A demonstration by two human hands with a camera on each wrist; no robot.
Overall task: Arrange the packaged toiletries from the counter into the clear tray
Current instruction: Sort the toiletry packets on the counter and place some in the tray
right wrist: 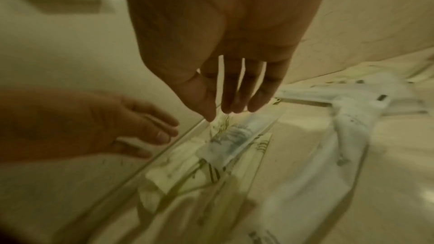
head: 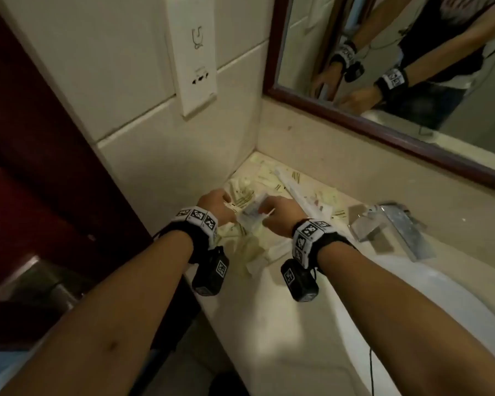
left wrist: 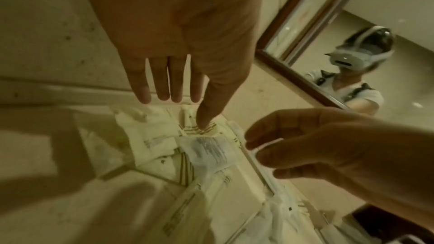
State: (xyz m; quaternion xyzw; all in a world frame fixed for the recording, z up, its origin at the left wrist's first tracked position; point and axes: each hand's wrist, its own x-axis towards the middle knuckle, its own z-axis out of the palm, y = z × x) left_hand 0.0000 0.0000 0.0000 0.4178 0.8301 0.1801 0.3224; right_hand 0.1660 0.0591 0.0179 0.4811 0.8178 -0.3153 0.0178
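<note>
Both hands were out over the corner of the tabletop [head: 269, 318], above a clear tray [right wrist: 187, 134] that held cream packets printed with dark stripes. The left hand [left wrist: 178, 44] was released: its four fingers [left wrist: 162, 88] were straight and held nothing, with only the wall behind their tips. Its thumb pointed down to a striped cream packet [left wrist: 199, 129] in the tray; whether the thumb tip pressed on the packet or hung just above it could not be told.

The right hand [right wrist: 225, 44] was also released, its fingers straight and close together and its thumb extended beside them. Nothing lay between thumb and fingers. Just beyond and below those fingertips lay a small see-through packet with grey print [right wrist: 234, 134], resting on top of the striped packets in the tray, apart from both hands. In the left wrist view the same packet [left wrist: 209, 151] lay just below the left thumb and to the left of the right hand [left wrist: 328, 155].

To the right of the right fingers, outside the tray's wall, loose white wrapped packets [right wrist: 352, 114] lay crumpled on the tabletop. In the head view the left hand [head: 215, 204] and right hand [head: 280, 212] were close together, with the packet pile between and beyond them. A metal tap [head: 395, 227] stood farther right, and a framed mirror [head: 383, 130] hung above.
</note>
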